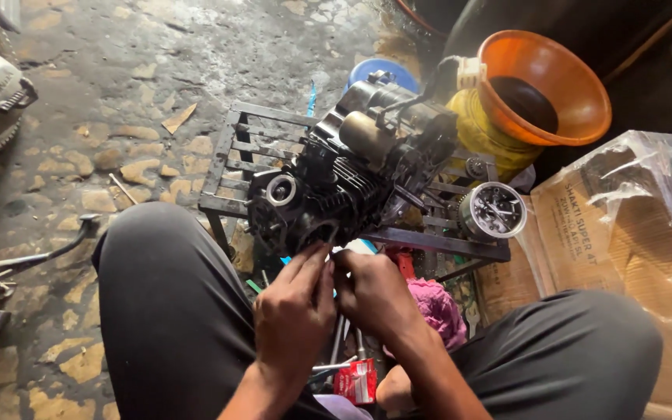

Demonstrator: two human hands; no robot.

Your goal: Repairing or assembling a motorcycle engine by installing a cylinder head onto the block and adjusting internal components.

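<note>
Nearest, I note my left hand (293, 307) and right hand (375, 292) side by side between the knees, fingertips pinched at the lower edge of the black engine (344, 179); whether either grip holds a part, I cannot tell. The engine sits on a metal frame stand (231, 155). Beyond stands an orange funnel (577, 93) on a yellow can (480, 132).

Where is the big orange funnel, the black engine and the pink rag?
orange funnel (577, 105), head view, on its outer wall.
black engine (344, 183), head view, on its finned middle.
pink rag (439, 307), head view, on its bunched top.
</note>
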